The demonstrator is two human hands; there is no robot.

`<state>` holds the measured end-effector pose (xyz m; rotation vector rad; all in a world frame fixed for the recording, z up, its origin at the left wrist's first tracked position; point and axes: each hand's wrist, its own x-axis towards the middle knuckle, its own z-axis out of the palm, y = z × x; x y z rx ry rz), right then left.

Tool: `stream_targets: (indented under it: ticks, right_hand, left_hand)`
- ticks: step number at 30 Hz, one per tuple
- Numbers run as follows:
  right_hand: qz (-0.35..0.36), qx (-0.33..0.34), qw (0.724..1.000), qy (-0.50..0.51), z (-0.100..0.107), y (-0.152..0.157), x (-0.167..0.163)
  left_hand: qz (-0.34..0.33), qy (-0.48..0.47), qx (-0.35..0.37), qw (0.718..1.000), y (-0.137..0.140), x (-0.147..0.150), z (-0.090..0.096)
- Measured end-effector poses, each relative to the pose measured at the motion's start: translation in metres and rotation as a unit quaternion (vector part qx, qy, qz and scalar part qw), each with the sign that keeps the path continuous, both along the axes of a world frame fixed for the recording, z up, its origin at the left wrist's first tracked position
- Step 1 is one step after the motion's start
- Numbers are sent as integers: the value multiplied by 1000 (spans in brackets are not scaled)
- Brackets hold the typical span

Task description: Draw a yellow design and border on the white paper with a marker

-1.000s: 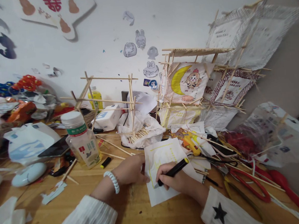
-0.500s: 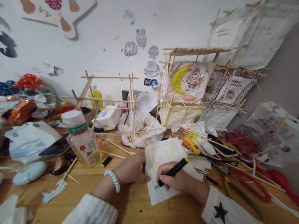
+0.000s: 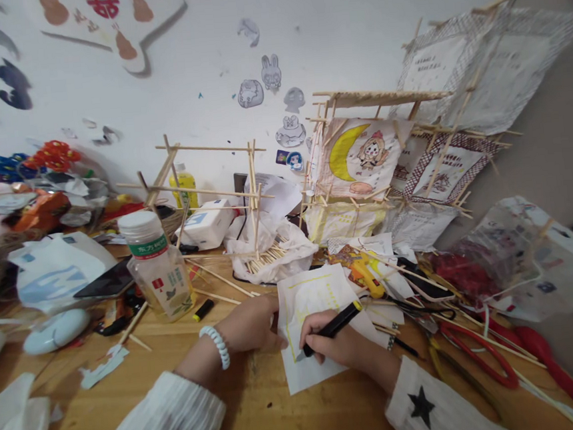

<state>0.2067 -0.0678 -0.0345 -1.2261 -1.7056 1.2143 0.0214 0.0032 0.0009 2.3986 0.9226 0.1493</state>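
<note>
A black marker with a yellow end point(image 3: 343, 320) is gripped in my right hand point(image 3: 330, 339), its tip down on a white sheet of paper point(image 3: 308, 376). Yellow lines run along the sheet's upper and left sides, with rows of yellow marks inside. My left hand point(image 3: 253, 325), wearing a pale beaded bracelet point(image 3: 216, 346), holds the left edge of the sheet with bent fingers; some fingertips are hidden. The black and yellow marker cap point(image 3: 203, 310) lies on the table left of that hand, beside a clear drink bottle point(image 3: 158, 273).
Behind the sheet stand a bare stick frame point(image 3: 219, 193) and a bag of sticks point(image 3: 275, 259). A papered stick lantern point(image 3: 362, 158) rises at the right. Yellow glue gun point(image 3: 371, 276), red-handled scissors point(image 3: 479, 352) and pliers point(image 3: 461, 374) lie right of the sheet. A white mouse-shaped device point(image 3: 56, 331) sits left.
Almost nothing differs. Both hands stay in place, with the marker tip still on the lower left part of the sheet.
</note>
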Motion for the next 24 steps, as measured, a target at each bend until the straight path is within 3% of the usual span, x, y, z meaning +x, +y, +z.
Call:
stream_targets:
  ticks: [9, 13, 16, 18, 21, 22, 24]
  right_hand:
    - [1, -7, 1000, 18, -1, 0, 1]
    - [-77, 101, 987, 98, 3, 3, 9]
    - [-221, 212, 940, 148, 13, 6, 23]
    - [-335, 266, 890, 157, 21, 9, 34]
    - [-445, 290, 830, 170, 27, 17, 47]
    - [-455, 284, 825, 176, 26, 21, 49]
    - [-426, 256, 848, 186, 21, 27, 47]
  left_hand:
    - [-5, -9, -17, 1000, 4, -1, -4]
    - [-1, -86, -48, 995, 8, -1, -11]
    - [43, -158, -65, 984, 11, 0, -9]
    - [105, -250, -66, 960, 10, 0, -4]
    - [235, -412, -70, 878, 7, -2, 4]
    - [271, -453, -84, 846, 5, -2, 6]
    - [304, -506, -124, 797, 0, -1, 7]
